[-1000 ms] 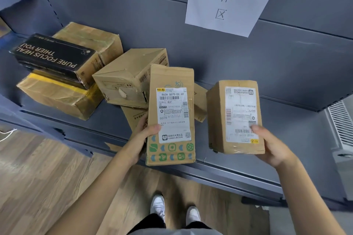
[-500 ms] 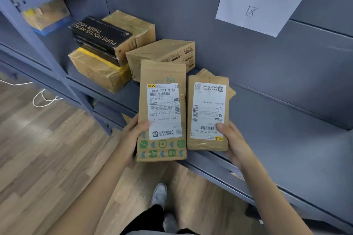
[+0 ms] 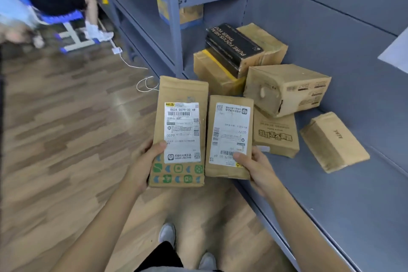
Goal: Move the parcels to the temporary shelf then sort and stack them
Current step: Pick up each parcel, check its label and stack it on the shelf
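Observation:
My left hand (image 3: 144,164) grips a tall brown parcel (image 3: 180,90) with a white label and green icons along its bottom, held over the wooden floor. Beside it, my right hand (image 3: 254,168) grips a shorter brown parcel (image 3: 229,174) with a white label, thumb on the label. Both parcels face me, side by side, just left of the grey shelf (image 3: 353,201). On that shelf lie a black box (image 3: 234,47) stacked on a yellow-taped carton (image 3: 215,70), a large carton (image 3: 287,88), a flat printed parcel (image 3: 276,137) and a small plain box (image 3: 333,141).
A blue-grey shelving unit (image 3: 174,28) stands to the left of the pile, with cartons (image 3: 189,14) on its levels. A seated person on a blue chair (image 3: 59,17) is at the far left. White cables (image 3: 143,84) lie on the floor. My shoes (image 3: 167,233) are below.
The view has swung left, so the shelf now sits at the right. Both parcels have come off the shelf edge and are over the floor, still close together in my hands.

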A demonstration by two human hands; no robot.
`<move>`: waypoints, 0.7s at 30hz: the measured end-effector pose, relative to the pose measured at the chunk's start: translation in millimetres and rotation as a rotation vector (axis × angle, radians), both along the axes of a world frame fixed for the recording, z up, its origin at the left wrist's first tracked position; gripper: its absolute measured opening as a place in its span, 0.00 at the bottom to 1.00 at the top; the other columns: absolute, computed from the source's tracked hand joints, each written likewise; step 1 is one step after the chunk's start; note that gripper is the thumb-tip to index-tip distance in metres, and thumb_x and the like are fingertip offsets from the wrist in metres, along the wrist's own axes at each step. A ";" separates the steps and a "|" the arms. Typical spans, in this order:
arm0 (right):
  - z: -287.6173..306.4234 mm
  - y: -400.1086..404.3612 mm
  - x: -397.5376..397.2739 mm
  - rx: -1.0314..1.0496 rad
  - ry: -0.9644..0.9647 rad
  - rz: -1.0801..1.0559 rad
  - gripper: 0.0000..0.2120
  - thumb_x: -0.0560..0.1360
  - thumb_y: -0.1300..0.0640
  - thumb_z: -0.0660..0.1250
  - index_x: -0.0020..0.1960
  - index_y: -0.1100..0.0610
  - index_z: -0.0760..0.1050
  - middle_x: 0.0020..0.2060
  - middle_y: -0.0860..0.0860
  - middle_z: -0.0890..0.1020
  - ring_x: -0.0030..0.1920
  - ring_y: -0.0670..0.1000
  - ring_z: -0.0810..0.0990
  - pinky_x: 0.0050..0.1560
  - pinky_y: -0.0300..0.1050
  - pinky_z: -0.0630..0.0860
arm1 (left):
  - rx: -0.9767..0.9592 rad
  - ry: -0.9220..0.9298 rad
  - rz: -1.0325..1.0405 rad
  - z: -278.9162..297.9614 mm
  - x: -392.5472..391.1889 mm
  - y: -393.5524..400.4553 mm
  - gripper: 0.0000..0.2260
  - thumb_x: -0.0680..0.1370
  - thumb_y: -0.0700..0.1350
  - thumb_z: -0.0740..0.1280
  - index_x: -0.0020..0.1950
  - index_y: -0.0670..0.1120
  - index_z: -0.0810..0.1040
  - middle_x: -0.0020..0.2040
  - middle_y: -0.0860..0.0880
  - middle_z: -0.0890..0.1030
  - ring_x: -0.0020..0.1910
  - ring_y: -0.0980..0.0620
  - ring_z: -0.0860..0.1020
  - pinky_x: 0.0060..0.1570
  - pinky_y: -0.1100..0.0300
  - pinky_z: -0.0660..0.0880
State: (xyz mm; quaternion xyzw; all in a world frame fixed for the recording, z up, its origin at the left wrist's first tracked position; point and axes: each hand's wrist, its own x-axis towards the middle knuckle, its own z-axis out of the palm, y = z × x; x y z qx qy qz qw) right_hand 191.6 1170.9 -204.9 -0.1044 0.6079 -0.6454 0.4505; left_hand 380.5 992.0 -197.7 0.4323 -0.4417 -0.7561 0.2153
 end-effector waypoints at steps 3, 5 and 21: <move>0.0 -41.0 9.7 0.000 0.079 0.012 0.53 0.44 0.39 0.83 0.63 0.61 0.73 0.56 0.56 0.82 0.57 0.56 0.81 0.59 0.56 0.76 | -0.025 0.004 0.100 2.3 18.5 -28.4 0.16 0.75 0.40 0.68 0.62 0.45 0.76 0.50 0.44 0.84 0.44 0.46 0.83 0.41 0.52 0.81; 0.7 -70.2 16.8 -0.014 0.107 0.017 0.53 0.44 0.39 0.83 0.63 0.62 0.73 0.55 0.56 0.83 0.56 0.56 0.81 0.58 0.57 0.77 | -0.014 0.021 0.150 1.9 29.8 -50.6 0.18 0.74 0.38 0.68 0.64 0.45 0.75 0.53 0.43 0.83 0.46 0.46 0.83 0.42 0.52 0.81; -3.5 -312.9 73.0 -0.041 0.091 0.097 0.43 0.48 0.49 0.83 0.59 0.62 0.74 0.52 0.57 0.84 0.52 0.57 0.83 0.44 0.45 0.81 | -0.017 0.093 0.288 -7.6 106.8 -267.5 0.19 0.72 0.33 0.69 0.63 0.40 0.74 0.51 0.47 0.84 0.45 0.51 0.83 0.39 0.60 0.80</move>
